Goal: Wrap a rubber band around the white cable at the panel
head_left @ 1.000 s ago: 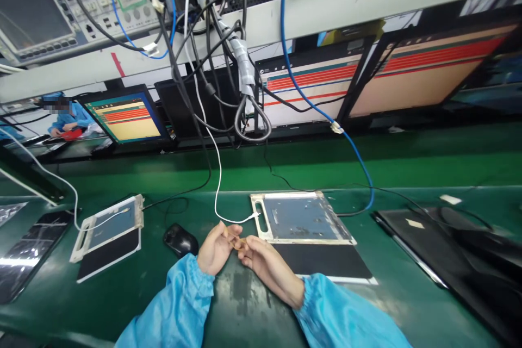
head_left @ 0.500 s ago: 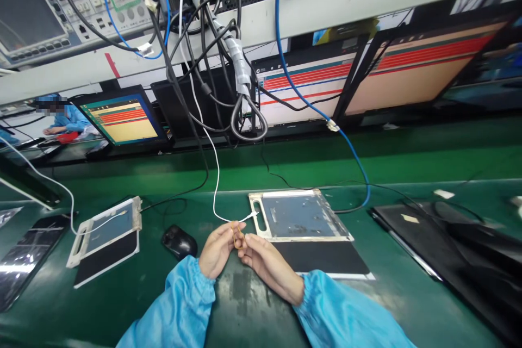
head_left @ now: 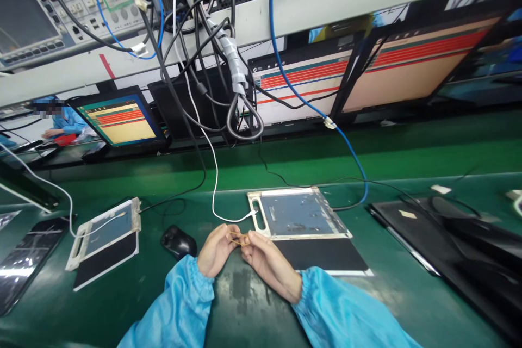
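Observation:
My left hand (head_left: 216, 251) and my right hand (head_left: 269, 262) meet low in the middle of the green bench, both in blue sleeves. Between their fingertips they pinch a small tan rubber band (head_left: 238, 237), stretched flat across the gap. Just beyond the fingers lies a white-framed fixture tray (head_left: 299, 213) with a dark pad at its near side. A white cable (head_left: 215, 185) hangs down from above and plugs into the tray's left edge. A black mouse (head_left: 178, 241) sits left of my left hand.
A second white fixture (head_left: 106, 231) with its cable lies at left, dark tablets (head_left: 24, 261) beyond it. Black devices (head_left: 444, 239) lie at right. Lit monitors (head_left: 302, 84) stand behind, under a shelf with hanging cables and a blue cord (head_left: 322, 114). A person in blue works far left.
The rubber band stood as an upright loop half a second ago; now it is pulled flat between my fingertips. The view has drifted slightly rightward.

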Tool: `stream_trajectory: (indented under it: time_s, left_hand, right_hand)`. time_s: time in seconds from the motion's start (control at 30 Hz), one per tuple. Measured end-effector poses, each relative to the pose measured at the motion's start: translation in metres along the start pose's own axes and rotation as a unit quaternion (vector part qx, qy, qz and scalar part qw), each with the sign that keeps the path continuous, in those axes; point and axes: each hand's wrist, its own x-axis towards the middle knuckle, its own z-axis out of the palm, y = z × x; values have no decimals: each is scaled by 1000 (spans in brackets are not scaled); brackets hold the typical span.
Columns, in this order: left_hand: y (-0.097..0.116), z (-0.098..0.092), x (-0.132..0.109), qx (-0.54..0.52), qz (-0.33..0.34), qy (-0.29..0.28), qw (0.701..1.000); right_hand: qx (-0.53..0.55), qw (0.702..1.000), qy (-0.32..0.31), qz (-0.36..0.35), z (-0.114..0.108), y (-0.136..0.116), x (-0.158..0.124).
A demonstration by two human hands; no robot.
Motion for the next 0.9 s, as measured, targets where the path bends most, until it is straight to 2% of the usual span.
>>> stream_trajectory:
  time_s: [0.3,0.47,0.67,0.9]
  left_hand:
    - [0,5,-4,89,44,-8,995]
    - [-2,5,-4,134,47,-25,990]
    - [-1,4,-4,157,50,-42,986]
    - [-2,3,-3,167,55,-55,983]
  right_hand:
    - [27,999,26,21,-2,-2,3]
    - [52,998,-6,47,-3,-4,4]
    - [81,993,-3,86,-4,-4,3]
    - [90,992,-13,86,-3,-6,2]
